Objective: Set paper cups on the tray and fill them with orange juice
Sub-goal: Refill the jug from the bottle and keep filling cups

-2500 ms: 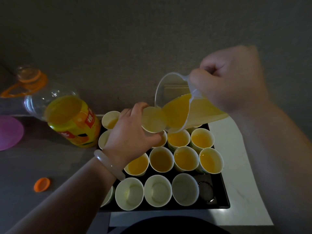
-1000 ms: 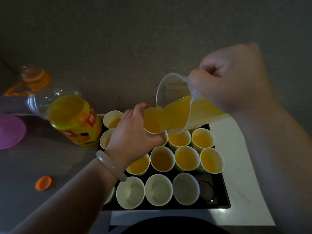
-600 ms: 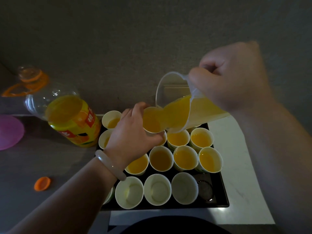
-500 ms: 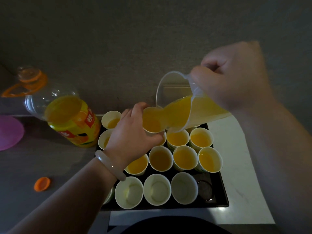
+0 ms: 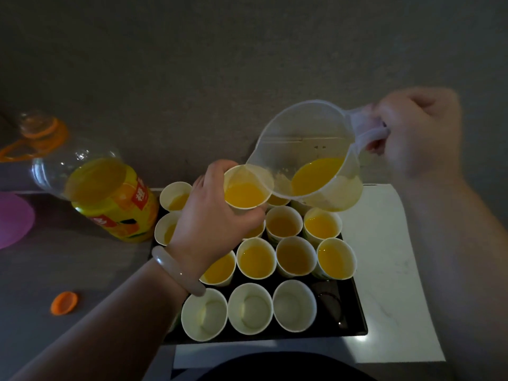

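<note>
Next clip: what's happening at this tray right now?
A person is filling paper cups with orange juice. The left hand holds one cup, partly full, above the black tray. The right hand holds a clear jug by its handle, spout at that cup's rim, a little juice inside. Three cups in the near row are empty; those visible behind hold juice. A juice bottle stands left of the tray.

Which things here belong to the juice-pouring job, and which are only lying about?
In the job: left hand gripping a paper cup; right hand gripping the clear jug; black tray; filled cups; empty cups; orange juice bottle.
Lying about: orange bottle cap; purple disc at the left edge.
</note>
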`<state>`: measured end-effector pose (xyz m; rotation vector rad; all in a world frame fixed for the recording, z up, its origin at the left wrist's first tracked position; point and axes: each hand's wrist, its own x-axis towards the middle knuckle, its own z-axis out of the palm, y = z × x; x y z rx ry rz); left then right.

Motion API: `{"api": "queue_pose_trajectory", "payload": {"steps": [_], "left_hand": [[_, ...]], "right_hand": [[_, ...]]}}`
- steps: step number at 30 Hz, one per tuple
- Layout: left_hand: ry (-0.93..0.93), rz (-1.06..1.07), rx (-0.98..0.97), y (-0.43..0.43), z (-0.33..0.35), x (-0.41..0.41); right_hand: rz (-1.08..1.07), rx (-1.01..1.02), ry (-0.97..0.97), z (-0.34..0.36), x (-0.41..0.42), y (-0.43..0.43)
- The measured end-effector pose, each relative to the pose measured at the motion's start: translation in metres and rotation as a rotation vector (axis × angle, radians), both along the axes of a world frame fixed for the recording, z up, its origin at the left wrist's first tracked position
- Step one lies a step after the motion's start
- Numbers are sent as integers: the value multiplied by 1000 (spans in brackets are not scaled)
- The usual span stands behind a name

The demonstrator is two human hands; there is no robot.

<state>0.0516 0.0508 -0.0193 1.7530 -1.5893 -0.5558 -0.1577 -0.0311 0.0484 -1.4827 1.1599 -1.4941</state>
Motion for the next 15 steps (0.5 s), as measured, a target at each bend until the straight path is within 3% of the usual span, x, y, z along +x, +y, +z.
{"api": "queue_pose_trajectory", "payload": {"steps": [10,15], "left_hand": [[17,-32,9,3,1,-16],[19,-187,29,12,1,-29]], "right_hand": [[-264,166,-280,-7,-11,8],[-339,202,-365,-9,-14,9]]}}
